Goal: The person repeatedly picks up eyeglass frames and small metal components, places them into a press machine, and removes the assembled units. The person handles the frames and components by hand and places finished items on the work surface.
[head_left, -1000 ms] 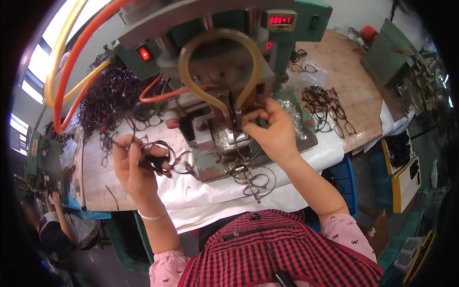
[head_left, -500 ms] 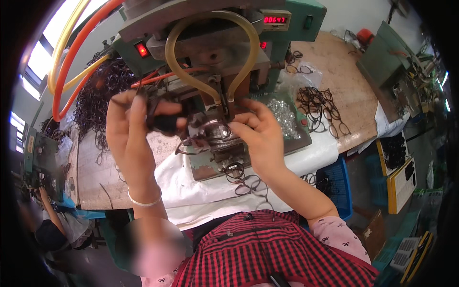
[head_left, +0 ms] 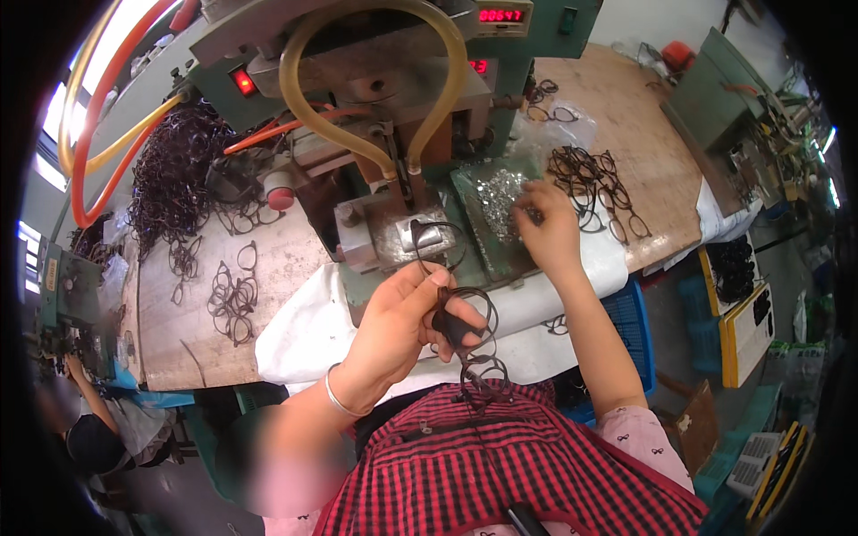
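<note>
My left hand (head_left: 402,314) is closed around several dark eyeglass frames (head_left: 487,366), in front of the press machine. One frame's rim (head_left: 460,255) reaches up over the metal fixture (head_left: 389,243) under the machine's head; whether it touches cannot be told. A black cover (head_left: 458,329) shows among the left fingers. At the right, my right hand (head_left: 550,234) is over the green tray (head_left: 474,214) beside the fixture. Its fingers are pinched together at the edge of the small shiny metal pieces (head_left: 499,198); what is between them is hidden.
A thick yellowish tube (head_left: 288,76) loops before the green machine (head_left: 536,40). Dark eyeglass frames lie piled at left (head_left: 179,170) and in a bunch at right (head_left: 590,183). White cloth (head_left: 299,335) covers the table's front edge. A blue basket (head_left: 636,330) stands low at right.
My left hand has come right and down from the machine's left side, bringing frames before the fixture. My right hand has left the fixture and moved right to the tray of metal pieces.
</note>
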`<move>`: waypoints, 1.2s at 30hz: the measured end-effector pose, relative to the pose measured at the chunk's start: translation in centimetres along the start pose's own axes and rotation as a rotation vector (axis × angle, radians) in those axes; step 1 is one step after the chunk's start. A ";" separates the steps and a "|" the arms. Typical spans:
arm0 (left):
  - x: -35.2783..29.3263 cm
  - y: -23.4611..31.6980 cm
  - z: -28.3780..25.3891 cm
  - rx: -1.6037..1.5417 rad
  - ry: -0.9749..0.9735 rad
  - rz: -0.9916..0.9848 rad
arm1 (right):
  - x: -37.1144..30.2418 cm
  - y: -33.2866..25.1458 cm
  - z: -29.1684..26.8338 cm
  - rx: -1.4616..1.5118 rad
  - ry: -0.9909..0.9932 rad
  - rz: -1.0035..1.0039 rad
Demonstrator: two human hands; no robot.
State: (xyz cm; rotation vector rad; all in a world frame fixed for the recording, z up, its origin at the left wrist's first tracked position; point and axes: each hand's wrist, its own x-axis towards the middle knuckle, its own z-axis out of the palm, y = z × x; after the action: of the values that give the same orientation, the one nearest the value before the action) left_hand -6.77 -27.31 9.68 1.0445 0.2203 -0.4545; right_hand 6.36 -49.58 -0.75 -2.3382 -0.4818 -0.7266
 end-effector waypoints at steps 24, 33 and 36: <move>0.4 -4.1 -3.1 0.718 -0.050 0.281 | 1.6 -4.2 0.3 0.464 -0.079 0.446; 0.7 -2.7 -4.2 0.495 -0.429 0.210 | 0.4 -8.0 -3.7 0.681 -0.136 0.243; 0.7 -1.7 -4.4 0.395 -0.550 0.029 | 4.2 -10.4 -2.3 0.917 -0.262 0.242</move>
State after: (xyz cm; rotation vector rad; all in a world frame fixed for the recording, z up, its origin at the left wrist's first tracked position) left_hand -6.75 -24.36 5.94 1.2597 -0.3887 -0.7585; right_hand 3.55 -42.84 8.04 -1.5701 -0.4927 -0.0315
